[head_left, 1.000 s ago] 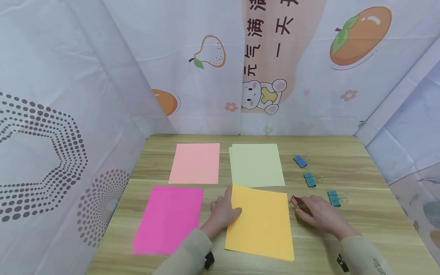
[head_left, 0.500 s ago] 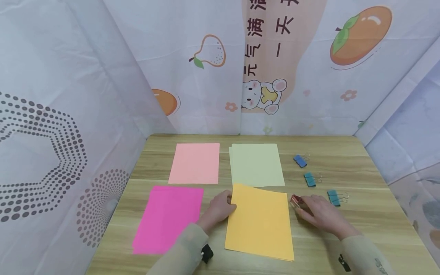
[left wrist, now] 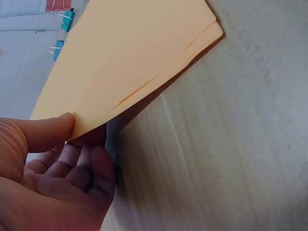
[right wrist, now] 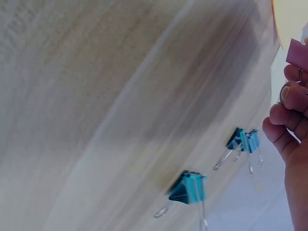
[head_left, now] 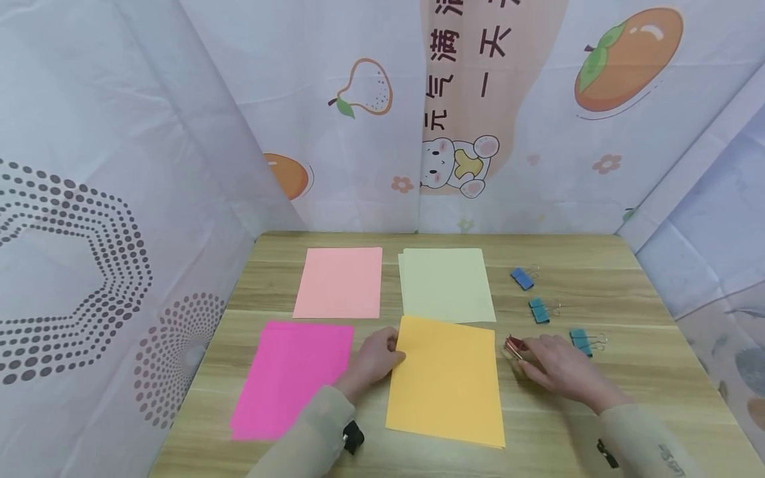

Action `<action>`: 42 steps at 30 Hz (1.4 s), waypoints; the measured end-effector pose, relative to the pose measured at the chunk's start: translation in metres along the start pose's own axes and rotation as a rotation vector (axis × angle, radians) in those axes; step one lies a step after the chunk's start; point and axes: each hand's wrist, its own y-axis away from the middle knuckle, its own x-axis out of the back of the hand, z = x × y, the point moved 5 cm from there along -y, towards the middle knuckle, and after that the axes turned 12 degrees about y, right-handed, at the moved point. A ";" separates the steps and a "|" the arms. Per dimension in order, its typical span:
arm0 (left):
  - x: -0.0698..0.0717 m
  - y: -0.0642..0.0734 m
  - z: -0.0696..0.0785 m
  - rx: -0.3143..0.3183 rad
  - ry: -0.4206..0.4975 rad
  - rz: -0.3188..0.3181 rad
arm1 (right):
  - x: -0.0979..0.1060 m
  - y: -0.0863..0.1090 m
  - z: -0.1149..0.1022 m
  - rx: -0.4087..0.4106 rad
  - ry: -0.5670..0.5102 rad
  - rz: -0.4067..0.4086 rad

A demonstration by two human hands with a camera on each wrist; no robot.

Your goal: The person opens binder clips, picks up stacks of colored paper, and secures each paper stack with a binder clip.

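My left hand (head_left: 372, 362) pinches the left edge of a stack of yellow-orange paper (head_left: 445, 382), thumb on top and fingers curled beneath. In the left wrist view that paper edge (left wrist: 144, 82) is lifted off the table, and its sheets part slightly near one corner. To the right of the stack, my right hand (head_left: 564, 372) holds a red binder clip (head_left: 512, 346) by the fingertips, apart from the paper. The right wrist view shows only part of the red clip (right wrist: 298, 54) at its edge.
Behind the right hand lie a blue binder clip (head_left: 522, 279) and two teal ones, the nearer teal clip (head_left: 581, 342) close to the hand. Magenta paper (head_left: 295, 378) is at the left. Pink paper (head_left: 339, 283) and pale green paper (head_left: 447, 285) lie at the back.
My left hand has gone from lying along the paper's edge with a finger extended to pinching it. The orange stack has shifted slightly left. My right hand stays with the red clip.
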 end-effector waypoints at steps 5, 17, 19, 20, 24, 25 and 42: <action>0.002 0.001 0.000 -0.003 0.024 0.014 | 0.006 -0.004 -0.003 0.064 0.002 0.034; 0.004 0.002 -0.001 -0.028 0.092 0.048 | 0.013 -0.006 -0.007 0.106 -0.003 0.051; 0.004 0.002 -0.001 -0.028 0.101 0.052 | 0.014 -0.006 -0.007 0.098 -0.011 0.044; 0.004 0.002 -0.001 -0.030 0.105 0.053 | 0.015 -0.006 -0.007 0.093 -0.014 0.036; 0.004 0.001 -0.002 -0.033 0.122 0.051 | 0.016 -0.007 -0.007 0.068 -0.028 -0.004; 0.004 0.001 -0.002 -0.035 0.125 0.051 | 0.016 -0.007 -0.007 0.064 -0.032 -0.013; 0.002 0.002 -0.002 -0.052 0.132 0.068 | 0.016 -0.007 -0.010 0.054 -0.083 -0.081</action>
